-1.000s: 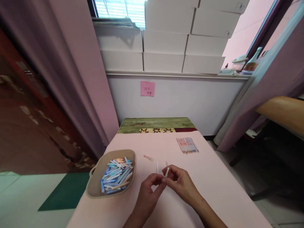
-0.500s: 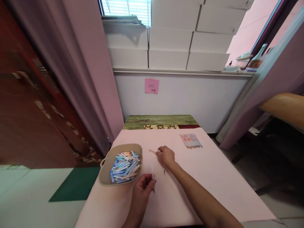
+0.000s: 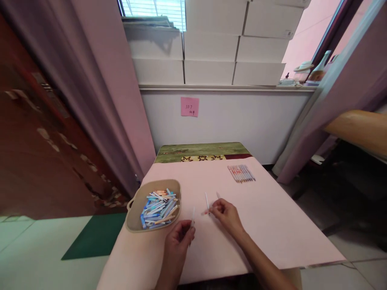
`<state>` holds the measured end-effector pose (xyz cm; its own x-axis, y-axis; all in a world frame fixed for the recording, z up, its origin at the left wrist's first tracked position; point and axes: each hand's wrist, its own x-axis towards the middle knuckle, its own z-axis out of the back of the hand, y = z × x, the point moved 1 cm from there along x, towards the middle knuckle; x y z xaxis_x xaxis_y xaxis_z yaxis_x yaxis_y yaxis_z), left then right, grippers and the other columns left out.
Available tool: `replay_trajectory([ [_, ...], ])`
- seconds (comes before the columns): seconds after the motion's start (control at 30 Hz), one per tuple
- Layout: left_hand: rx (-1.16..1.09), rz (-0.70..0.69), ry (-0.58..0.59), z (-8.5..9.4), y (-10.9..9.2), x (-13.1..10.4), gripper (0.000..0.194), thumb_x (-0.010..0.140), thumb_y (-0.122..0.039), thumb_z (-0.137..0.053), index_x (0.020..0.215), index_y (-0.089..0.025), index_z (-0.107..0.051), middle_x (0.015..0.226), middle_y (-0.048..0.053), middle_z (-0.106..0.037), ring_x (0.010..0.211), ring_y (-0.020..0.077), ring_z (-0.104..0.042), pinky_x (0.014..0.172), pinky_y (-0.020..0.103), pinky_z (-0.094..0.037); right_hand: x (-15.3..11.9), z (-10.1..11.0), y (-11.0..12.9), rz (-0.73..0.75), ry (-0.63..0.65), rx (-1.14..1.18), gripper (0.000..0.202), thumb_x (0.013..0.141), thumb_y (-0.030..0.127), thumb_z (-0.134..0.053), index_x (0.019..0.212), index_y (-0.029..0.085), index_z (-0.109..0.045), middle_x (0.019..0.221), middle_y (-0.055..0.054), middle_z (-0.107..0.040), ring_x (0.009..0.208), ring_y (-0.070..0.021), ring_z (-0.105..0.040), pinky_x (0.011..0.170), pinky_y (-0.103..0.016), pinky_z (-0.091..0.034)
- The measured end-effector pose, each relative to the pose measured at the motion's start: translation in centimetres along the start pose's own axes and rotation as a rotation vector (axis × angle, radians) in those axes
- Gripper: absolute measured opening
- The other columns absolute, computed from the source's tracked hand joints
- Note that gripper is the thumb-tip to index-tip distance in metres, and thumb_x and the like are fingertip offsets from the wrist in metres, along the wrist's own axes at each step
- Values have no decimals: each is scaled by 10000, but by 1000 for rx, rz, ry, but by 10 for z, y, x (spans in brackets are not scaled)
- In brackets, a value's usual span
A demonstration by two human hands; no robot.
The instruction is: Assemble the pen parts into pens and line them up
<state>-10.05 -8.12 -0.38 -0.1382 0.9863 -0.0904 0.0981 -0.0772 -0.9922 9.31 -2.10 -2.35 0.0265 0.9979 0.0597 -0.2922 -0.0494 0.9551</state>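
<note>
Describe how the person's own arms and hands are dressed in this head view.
Both forearms are bare: no sleeve reaches into view on either side. The left hand and the right hand wear no gloves, and no ring, watch or bracelet can be made out. No markings show at this size.

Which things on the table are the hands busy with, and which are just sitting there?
Busy with:
- left hand: thin white stick
- right hand: small pinkish piece
- white sticks lying just beyond the right hand

Just sitting there:
- tray of blue and white pieces
- row of pens
- pink note
- white boxes
</note>
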Motion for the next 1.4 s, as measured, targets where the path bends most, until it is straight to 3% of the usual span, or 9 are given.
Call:
replay_trajectory([
  [0.1,19,-7,55,-18,-7,-4,301,643,-401,-764,808,-157,-701,663,3,-622,616,143,-547,596,255,-460,-8,35,6,-81,-136,361,289,747,436,-675,823,160,-634,607,43,-545,533,-103,-464,532,-223,-366],
  [0.23,28,2,135,-37,-17,-10,266,684,-387,-737,828,-165,-708,689,8,-632,638,140,-538,622,249,-450,-18,57,40,-33,-204,530,318,755,446,-689,914,175,-636,838,-27,-630,724,-148,-574,596,-247,-459],
  [0.3,35,1,162,-43,-21,-13,264,690,-385,-732,837,-168,-712,704,12,-641,648,145,-542,629,251,-449,-25,56,57,19,-165,552,296,813,459,-632,914,183,-599,928,-61,-649,776,-169,-609,590,-257,-478],
  [0.43,64,-14,172,-48,-23,-16,265,688,-390,-727,829,-166,-713,696,18,-647,645,154,-547,622,257,-447,-34,47,69,107,-127,523,274,858,452,-586,901,182,-564,794,-41,-656,678,-147,-602,620,-276,-489],
  [0.87,176,-45,185,-56,-17,-20,241,718,-376,-708,855,-177,-717,783,45,-699,723,193,-609,668,278,-478,-34,55,54,88,-123,537,269,844,439,-616,894,179,-568,727,-18,-642,612,-123,-561,585,-259,-468],
  [1.0,182,-43,201,-62,-21,-18,230,711,-373,-713,837,-181,-721,784,42,-697,723,189,-601,672,276,-471,-35,55,51,60,-58,537,285,818,444,-645,898,176,-591,687,-11,-634,591,-122,-561,554,-247,-461],
  [1.17,44,64,255,-70,-30,-14,212,677,-356,-742,786,-175,-722,705,16,-655,643,146,-545,631,257,-444,-34,51,51,-16,40,562,303,811,460,-645,902,172,-657,699,-7,-634,594,-111,-558,555,-230,-458],
  [1.4,-270,350,395,-73,-28,-18,248,749,-351,-705,875,-139,-731,683,27,-624,582,104,-532,627,253,-439,-27,50,53,-117,110,630,325,792,452,-669,908,151,-707,741,-22,-640,545,-74,-499,482,-191,-381],
])
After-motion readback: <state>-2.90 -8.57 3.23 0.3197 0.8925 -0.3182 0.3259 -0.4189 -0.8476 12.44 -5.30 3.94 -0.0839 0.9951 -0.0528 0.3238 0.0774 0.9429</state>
